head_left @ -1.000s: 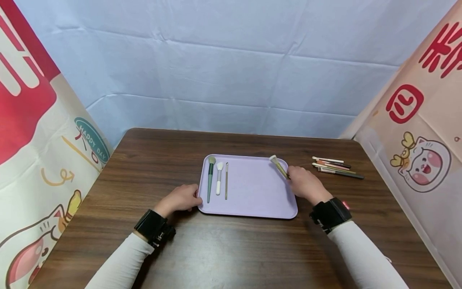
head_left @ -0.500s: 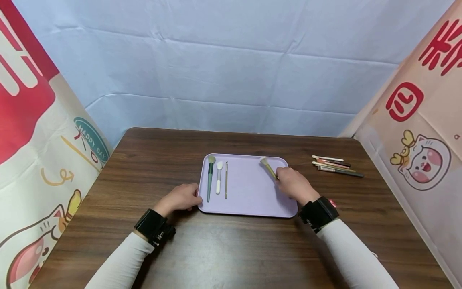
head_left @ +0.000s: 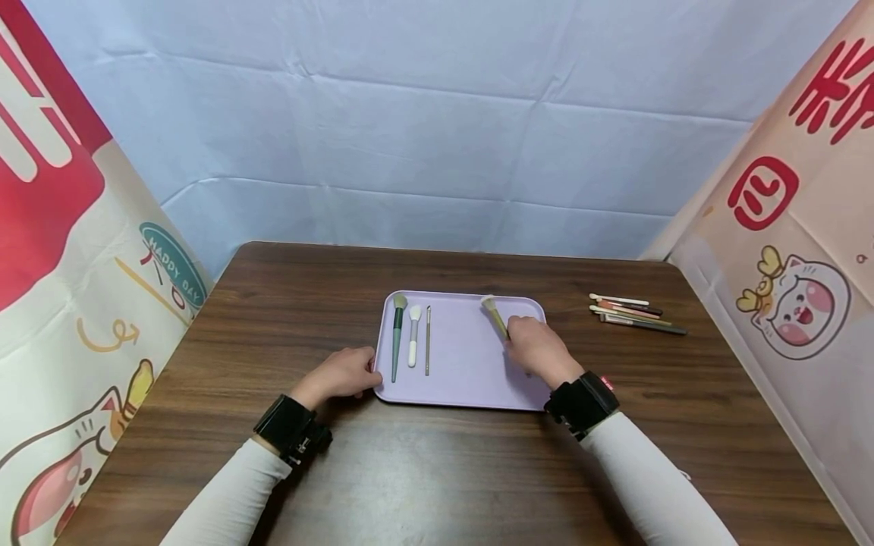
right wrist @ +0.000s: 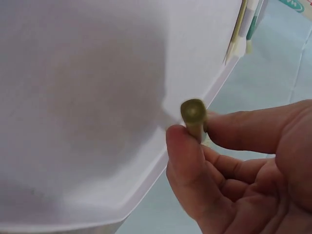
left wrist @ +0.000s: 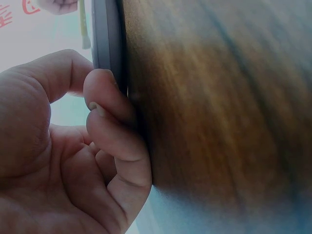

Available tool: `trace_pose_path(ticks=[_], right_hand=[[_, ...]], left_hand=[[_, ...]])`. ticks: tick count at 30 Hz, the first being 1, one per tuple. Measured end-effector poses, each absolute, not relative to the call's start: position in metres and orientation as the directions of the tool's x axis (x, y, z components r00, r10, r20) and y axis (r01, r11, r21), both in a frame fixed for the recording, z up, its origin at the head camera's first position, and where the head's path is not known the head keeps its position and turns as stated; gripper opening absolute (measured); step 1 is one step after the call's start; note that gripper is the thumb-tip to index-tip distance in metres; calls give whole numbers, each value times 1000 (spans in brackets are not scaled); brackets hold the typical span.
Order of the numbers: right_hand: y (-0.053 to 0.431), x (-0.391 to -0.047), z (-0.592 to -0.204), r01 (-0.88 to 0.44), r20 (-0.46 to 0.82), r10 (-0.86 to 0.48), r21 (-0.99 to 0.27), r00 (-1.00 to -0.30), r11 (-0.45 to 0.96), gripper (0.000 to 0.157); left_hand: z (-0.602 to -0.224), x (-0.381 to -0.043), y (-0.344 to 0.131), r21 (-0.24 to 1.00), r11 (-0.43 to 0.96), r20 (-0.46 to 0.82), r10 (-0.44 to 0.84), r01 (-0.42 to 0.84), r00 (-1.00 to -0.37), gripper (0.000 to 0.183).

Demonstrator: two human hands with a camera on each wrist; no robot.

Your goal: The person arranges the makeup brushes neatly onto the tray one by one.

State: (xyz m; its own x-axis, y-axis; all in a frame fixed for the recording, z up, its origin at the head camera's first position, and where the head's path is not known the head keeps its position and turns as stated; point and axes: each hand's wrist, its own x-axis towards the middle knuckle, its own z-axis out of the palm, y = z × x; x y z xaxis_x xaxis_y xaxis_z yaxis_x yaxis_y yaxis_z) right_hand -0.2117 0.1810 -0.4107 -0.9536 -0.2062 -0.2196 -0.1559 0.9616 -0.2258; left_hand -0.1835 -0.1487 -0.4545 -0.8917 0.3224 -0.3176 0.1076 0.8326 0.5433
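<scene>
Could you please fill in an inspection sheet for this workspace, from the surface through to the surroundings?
Surface: dark wood-grain table, glare in front of the tray.
Job's things: lilac tray bearing a green brush, a white-and-grey brush and a thin brush, side by side at its left; an olive-handled brush is held over it.
Clutter: loose bunch of brushes right of the tray; count unclear.
Grips: left hand holds the tray's left rim; right hand pinches the olive-handled brush.
Cables: nothing seen; a white speck by the right sleeve is too small to identify.
Surroundings: pale blue sheet behind, printed banners at both sides.
</scene>
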Motion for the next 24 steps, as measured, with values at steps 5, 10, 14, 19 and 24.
trace_pose_path(ticks=[5,10,14,19,24], right_hand=[[170,-211,-412,-145,-200,-194,-235,-960,961,13],[158,-210,-413,-165,-165,-205,-228,-965,960,12],[148,-209,-413,-179,-148,-219,-243,-965,953,13],[138,-208,-413,-194,-126,-229,-243,-965,951,14],[128,-208,-413,-175,-142,-215,-251,-966,952,14]], left_hand=[[-455,-184,-149,544,832,-320,327,110,-889,11],[-456,-184,-149,548,829,-319,332,113,-888,11],[-456,-184,-149,546,830,-318,331,114,-888,11],[-457,-184,-150,543,832,-318,329,113,-889,11],[-457,-185,-150,539,834,-317,327,115,-890,11]])
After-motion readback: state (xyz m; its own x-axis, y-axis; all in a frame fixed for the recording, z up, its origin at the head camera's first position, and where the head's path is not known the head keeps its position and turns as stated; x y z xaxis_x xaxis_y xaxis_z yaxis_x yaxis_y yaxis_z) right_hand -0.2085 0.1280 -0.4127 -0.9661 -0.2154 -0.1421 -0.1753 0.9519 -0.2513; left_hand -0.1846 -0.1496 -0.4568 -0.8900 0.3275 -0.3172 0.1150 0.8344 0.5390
